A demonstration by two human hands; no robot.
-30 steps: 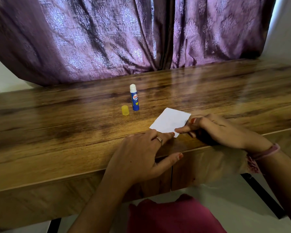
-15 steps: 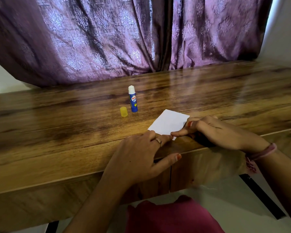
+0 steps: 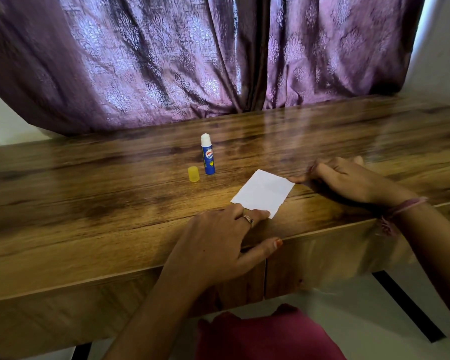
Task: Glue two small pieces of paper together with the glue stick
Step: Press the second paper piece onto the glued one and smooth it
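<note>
— Anything worn on the left hand (image 3: 216,245)?
— A thin ring (image 3: 248,218) on one of the fingers, with orange-red polish on the thumbnail (image 3: 278,242).
— And on the right hand (image 3: 348,179)?
— A pinkish thread band (image 3: 405,207) round the wrist, with a frayed tassel hanging. Both forearms bare, no sleeves.
— Clothing lower down?
— Dark red fabric (image 3: 265,336) over the lap.

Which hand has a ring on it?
The left hand, whose fingers press the paper's near edge. The right hand, beside the paper's far corner, shows no ring, only a wrist thread.
</note>
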